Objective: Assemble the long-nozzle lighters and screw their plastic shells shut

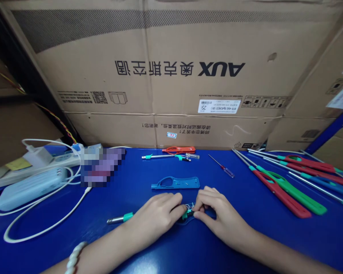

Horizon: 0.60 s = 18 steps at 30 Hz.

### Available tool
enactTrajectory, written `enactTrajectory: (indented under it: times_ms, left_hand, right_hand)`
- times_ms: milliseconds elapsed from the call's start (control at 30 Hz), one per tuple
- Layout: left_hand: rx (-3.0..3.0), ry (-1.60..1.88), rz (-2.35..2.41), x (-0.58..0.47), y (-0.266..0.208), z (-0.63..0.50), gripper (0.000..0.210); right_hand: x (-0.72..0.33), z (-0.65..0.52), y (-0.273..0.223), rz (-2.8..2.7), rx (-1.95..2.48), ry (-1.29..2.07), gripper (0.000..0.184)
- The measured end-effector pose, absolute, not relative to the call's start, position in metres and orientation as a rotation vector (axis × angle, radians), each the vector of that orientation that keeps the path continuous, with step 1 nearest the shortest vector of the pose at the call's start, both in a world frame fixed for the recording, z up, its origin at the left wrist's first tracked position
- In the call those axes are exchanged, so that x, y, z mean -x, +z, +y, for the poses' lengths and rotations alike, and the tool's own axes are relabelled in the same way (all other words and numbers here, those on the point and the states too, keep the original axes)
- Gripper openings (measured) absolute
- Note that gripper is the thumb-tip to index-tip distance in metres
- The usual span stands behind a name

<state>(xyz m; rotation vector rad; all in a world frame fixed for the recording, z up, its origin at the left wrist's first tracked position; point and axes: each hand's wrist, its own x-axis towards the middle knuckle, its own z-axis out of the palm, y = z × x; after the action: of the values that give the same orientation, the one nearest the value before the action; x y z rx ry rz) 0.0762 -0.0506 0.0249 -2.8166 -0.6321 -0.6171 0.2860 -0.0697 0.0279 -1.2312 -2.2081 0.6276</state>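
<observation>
A stick lighter lies partly taken apart on the blue table, its metal tube (117, 219) sticking out to the left from under my left hand. My left hand (161, 213) is closed, with fingertips pressed on the lighter's inner parts, where green tape and thin white wires show. My right hand (213, 211) pinches a small black piece (191, 214), probably the igniter, at the right end of those parts. Part of a blue shell half shows beneath the fingers, mostly hidden. Just beyond my hands rests the other blue shell half (177, 183), with its trigger opening.
Farther back lie an orange-red lighter shell (179, 150), another tube with wires (160, 156), and a screwdriver (223, 167). Several whole lighters (291, 186) lie at right. A power bank (31, 188), white cables and a power strip (65, 160) occupy the left. Cardboard (160, 87) stands behind.
</observation>
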Motion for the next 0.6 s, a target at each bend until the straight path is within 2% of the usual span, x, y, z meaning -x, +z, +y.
enactTrajectory:
  times_ms: [600]
  left_hand:
    - [2.9, -0.592, -0.673, -0.0748, 0.0239, -0.048, 0.034]
  right_hand:
    - [-0.2872, -0.0714, 0.029, -2.315, 1.171, 0.527, 0.017]
